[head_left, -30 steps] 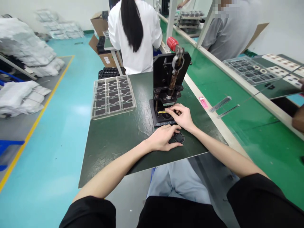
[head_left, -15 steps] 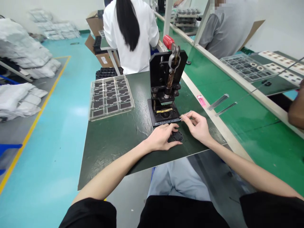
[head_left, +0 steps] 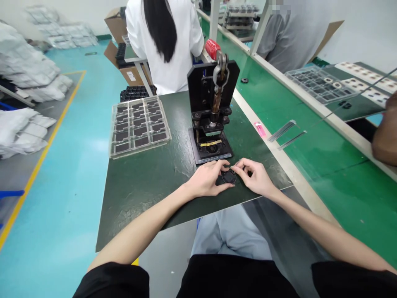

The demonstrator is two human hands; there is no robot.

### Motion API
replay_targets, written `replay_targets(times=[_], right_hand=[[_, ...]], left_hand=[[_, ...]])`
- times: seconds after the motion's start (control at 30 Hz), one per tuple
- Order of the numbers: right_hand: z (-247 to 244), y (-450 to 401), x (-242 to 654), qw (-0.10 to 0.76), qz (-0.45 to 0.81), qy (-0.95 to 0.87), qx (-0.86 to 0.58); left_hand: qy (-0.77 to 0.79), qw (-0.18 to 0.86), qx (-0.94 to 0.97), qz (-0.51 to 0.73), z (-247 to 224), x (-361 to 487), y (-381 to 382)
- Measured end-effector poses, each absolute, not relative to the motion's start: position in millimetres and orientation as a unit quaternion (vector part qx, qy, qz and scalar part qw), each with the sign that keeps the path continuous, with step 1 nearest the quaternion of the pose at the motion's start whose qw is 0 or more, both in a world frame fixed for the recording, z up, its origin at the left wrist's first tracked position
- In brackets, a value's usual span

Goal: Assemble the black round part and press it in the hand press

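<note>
My left hand (head_left: 206,180) and my right hand (head_left: 256,176) meet over a flat black round part (head_left: 228,177) lying on the dark green mat (head_left: 145,198). My left fingers rest on its left edge and steady it. My right thumb and forefinger pinch a tiny thin pale strip (head_left: 238,164) just above the disc, though it is hard to make out. Behind my hands stands a black bench hand press (head_left: 211,95) with a red grip (head_left: 212,49). A yellow strip (head_left: 211,143) lies on its base. A transparent tray (head_left: 139,126) of black square parts sits on the mat's left.
A co-worker in a white coat (head_left: 161,41) stands beyond the mat. Another in a grey shirt (head_left: 288,37) sits at a green conveyor bench (head_left: 310,165), which holds metal strips (head_left: 282,130) and a pink item (head_left: 259,129). A co-worker's forearm (head_left: 386,132) enters at right.
My right hand has moved left and down, from beside the press base to over the black disc. My left hand has closed in on the disc's edge. The press and tray have not moved.
</note>
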State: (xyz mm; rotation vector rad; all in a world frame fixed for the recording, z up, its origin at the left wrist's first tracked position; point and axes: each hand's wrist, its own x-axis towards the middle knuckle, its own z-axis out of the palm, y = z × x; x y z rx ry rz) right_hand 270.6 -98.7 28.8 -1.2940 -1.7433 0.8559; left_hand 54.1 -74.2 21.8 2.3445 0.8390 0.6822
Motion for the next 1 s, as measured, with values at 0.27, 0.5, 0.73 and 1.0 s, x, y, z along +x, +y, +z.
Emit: replay_targets(times=[0.27,0.5,0.73,1.0], right_hand=[[27.9,-102.2,271.3,0.387,0.277,-0.731,-0.488],[29.9,-104.9,268.8,0.393,0.236,-0.762,-0.458],[33.8,-105.2,266.8,0.375,0.245,-0.759,-0.472],[32.4,-103.9,264.6,0.367,0.250,-0.756,-0.481]], left_hand=[[0.305,0.271,0.875,0.259,21.8,54.3,-74.0],[0.308,0.273,0.876,0.254,22.3,53.9,-74.6],[0.318,0.284,0.873,0.236,22.2,54.3,-74.9],[0.331,0.311,0.861,0.231,20.7,56.2,-75.4]])
